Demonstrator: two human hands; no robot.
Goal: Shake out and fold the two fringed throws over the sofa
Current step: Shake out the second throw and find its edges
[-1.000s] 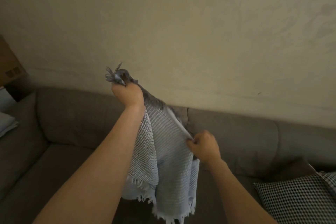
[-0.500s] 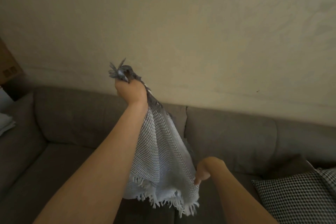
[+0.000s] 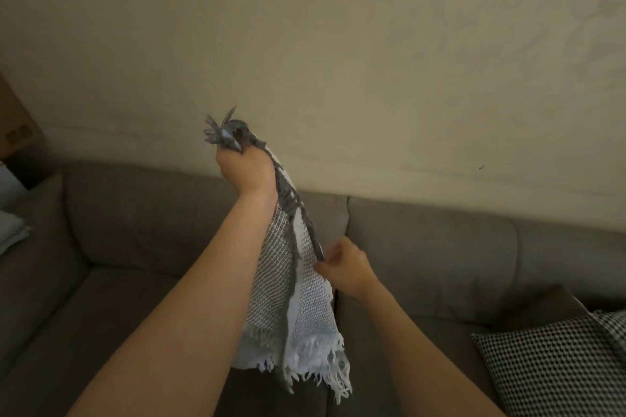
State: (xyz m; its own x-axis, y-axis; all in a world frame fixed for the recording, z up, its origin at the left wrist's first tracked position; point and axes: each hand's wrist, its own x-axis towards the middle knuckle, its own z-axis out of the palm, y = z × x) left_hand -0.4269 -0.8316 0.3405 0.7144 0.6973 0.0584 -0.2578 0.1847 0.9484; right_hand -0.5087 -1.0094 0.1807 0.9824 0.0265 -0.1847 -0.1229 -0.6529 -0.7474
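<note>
— Where has the throw got to?

— The pale blue-and-grey woven throw with the white fringe (image 3: 298, 281) hangs in the air over the seat of the long grey-brown fabric sofa (image 3: 440, 247), in front of the seam between its back cushions. None of it touches the sofa.

— Why so high?

— I'd say so it drops full length. The left hand (image 3: 245, 169) is raised above the sofa's back, fist closed round a bunched end, with grey tassels sticking out on top.

— And the other hand?

— The right hand (image 3: 345, 267), lower and just in front of the sofa's back, has its fingers (image 3: 333, 247) curled in a pinch on the dark side edge, probably to find the edge and spread the cloth for a fold.

— Anything else on the sofa?

— A black-and-white houndstooth cushion (image 3: 559, 366) at its right end. A pale folded cloth (image 3: 10, 230) at its left end; whether that's the second throw I can't tell.
</note>
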